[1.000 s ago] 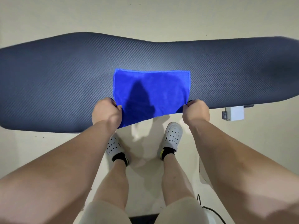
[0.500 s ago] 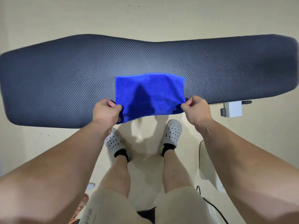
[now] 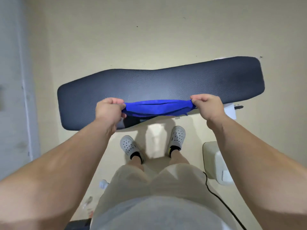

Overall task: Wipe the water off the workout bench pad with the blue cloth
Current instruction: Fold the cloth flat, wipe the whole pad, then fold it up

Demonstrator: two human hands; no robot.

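Left hand (image 3: 109, 110) and right hand (image 3: 208, 106) each pinch an end of the blue cloth (image 3: 157, 107), stretched above the bench pad's (image 3: 166, 83) near edge. Bunched like this, little fabric would meet the pad; likely missed wet patches, though no water is discernible.

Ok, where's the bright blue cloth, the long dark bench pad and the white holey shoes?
bright blue cloth (image 3: 157, 107), head view, its middle.
long dark bench pad (image 3: 182, 82), head view, bare top.
white holey shoes (image 3: 127, 145), head view, left shoe's top.
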